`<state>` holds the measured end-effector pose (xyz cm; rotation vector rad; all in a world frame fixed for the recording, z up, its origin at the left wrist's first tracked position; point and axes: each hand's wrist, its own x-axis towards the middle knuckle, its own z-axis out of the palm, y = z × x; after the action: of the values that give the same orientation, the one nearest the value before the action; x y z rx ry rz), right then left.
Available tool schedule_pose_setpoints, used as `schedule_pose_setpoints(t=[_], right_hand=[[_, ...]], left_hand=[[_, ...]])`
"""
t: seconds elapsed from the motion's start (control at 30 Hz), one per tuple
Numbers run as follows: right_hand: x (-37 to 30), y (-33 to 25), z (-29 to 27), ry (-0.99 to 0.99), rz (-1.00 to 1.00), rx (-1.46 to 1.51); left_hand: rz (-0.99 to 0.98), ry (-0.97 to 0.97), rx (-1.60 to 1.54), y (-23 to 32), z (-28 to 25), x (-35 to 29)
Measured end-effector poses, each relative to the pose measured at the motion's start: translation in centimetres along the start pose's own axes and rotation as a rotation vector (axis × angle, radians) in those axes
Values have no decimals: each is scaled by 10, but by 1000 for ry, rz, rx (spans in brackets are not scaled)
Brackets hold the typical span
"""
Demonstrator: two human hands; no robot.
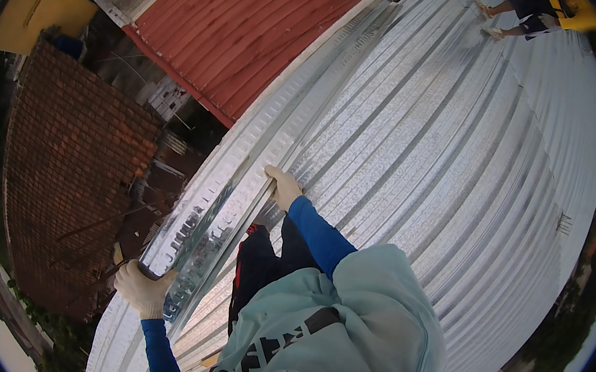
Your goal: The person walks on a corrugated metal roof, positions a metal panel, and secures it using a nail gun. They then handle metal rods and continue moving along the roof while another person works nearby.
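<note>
A long, shiny metal channel with a row of dents along it runs from the lower left toward the top of the head view, along the roof's left edge. My left hand, in a pale glove, is closed around its near end. Farther along, my right hand, gloved too, grips the channel's right edge with the thumb on top and the other fingers partly hidden. Ribbed silver roof sheets lie under and to the right of the channel.
Another person stands on the roof at the far right. Beyond the left edge there is a drop to a lower tiled roof. A red metal roof adjoins at the upper left. My legs are beside the channel.
</note>
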<state>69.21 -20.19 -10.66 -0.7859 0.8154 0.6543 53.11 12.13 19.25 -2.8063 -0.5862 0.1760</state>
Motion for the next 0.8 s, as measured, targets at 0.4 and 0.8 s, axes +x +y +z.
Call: schedule_pose_setpoints(t=[0.4,0.8], right_hand=[[71,22,-19,-94,36,197],[139,90,-69,71,7,196]], left_hand=[[6,8,-5,10,47,15],[-72,-396,-248,-1,158,47]])
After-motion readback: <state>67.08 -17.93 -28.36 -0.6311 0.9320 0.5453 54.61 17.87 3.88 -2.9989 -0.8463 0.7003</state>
